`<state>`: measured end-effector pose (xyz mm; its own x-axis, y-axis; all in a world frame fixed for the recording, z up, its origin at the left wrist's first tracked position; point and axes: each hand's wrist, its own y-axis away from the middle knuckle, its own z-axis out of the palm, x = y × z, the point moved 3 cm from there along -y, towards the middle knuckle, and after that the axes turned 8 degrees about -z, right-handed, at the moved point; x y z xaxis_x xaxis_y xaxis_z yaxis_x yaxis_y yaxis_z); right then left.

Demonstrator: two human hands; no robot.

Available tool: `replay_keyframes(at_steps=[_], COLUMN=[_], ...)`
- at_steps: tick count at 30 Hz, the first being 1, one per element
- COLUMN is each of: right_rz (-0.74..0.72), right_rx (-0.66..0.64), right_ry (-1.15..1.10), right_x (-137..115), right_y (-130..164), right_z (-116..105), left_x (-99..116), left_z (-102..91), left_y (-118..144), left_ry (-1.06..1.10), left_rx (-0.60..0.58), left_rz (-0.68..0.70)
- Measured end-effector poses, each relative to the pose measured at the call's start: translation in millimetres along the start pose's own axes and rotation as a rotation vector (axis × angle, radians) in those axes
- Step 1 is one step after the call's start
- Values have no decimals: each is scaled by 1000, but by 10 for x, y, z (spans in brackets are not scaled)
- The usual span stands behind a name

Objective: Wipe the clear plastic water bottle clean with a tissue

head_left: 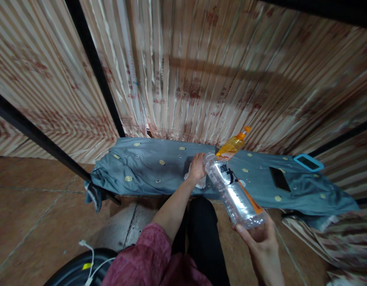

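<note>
The left hand (196, 169) covers part of a white cloth (202, 183) on the table (147, 167); its grip is unclear. Just right, a clear bottle (235, 194) tilts, the right hand's (264, 246) grip closed on its base. Farther right lies a phone (280, 178).

And it's clear plastic up front: the large bottle (232, 192) gleams, thin-walled and ribbed, its silver label (241, 204) throwing back a hard metallic shine! Behind it, the squeeze bottle (230, 147) shows smooth, translucent plastic under an opaque orange cap (246, 129). Below runs the bench cover (149, 169), soft, matt, wrinkled cloth, and there's the phone (279, 178), flat, dark and smooth! Pleated curtain fabric (191, 93) carries a faint sheen, the frame poles (95, 67) look like black-coated metal, and the floor (31, 202) is dull and mottled.
</note>
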<state>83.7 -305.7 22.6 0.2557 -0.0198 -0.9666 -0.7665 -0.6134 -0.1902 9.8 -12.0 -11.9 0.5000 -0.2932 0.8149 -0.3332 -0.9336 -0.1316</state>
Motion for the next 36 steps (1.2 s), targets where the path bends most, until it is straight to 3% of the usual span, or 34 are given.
replay_keyframes(at_steps=[6, 7, 11, 17, 27, 36], right_rz=[13, 5, 23, 20, 65, 57], right_rx=[54, 112, 56, 11, 68, 41], right_ry=[9, -8, -79, -47, -120, -108], right_x=[-80, -109, -142, -40, -292, -162], right_y=[17, 32, 71, 11, 144, 69], right_z=[49, 57, 119, 40, 191, 109], left_x=[7, 6, 4, 12, 47, 41], left_z=[-10, -9, 0, -1, -56, -47], left_y=[1, -1, -5, 4, 21, 15], left_ry=[17, 18, 17, 15, 9, 1], left_rx=[2, 3, 6, 2, -24, -22], left_rz=[9, 11, 8, 5, -4, -2])
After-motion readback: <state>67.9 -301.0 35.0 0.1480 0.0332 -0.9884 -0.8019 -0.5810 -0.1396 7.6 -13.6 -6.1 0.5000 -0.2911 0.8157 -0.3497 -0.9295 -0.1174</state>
